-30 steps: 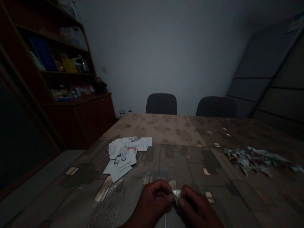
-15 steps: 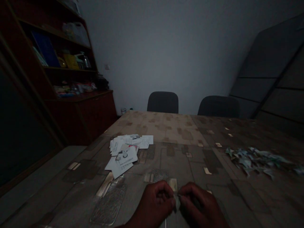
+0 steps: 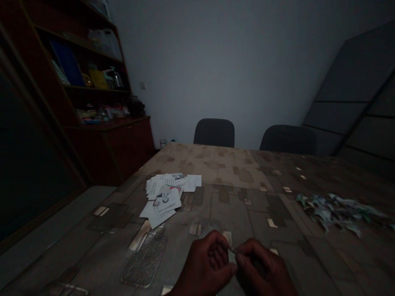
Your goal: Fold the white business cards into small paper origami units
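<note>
My left hand (image 3: 206, 263) and my right hand (image 3: 262, 265) meet low in the view, above the near part of the table. A small pale piece of paper (image 3: 232, 257) is pinched between the fingertips of both hands. Its top edge lies between the right thumb and forefinger, and the left thumb and forefinger press it from the other side. The left hand's other fingers curl inward. Dim light and the fingers hide much of the paper's shape.
White printed cards (image 3: 168, 201) lie in a loose pile, left of centre on the patterned tablecloth (image 3: 228, 209). At the right is a heap of crumpled or folded pale-green paper pieces (image 3: 336, 211). Two dark chairs (image 3: 214, 132) stand behind the table, and a shelf cabinet (image 3: 126, 144) at left.
The view has shifted slightly, so the room sits a little further right. Both hands stay together at the paper, with the left fingers a bit more opened out around it.
</note>
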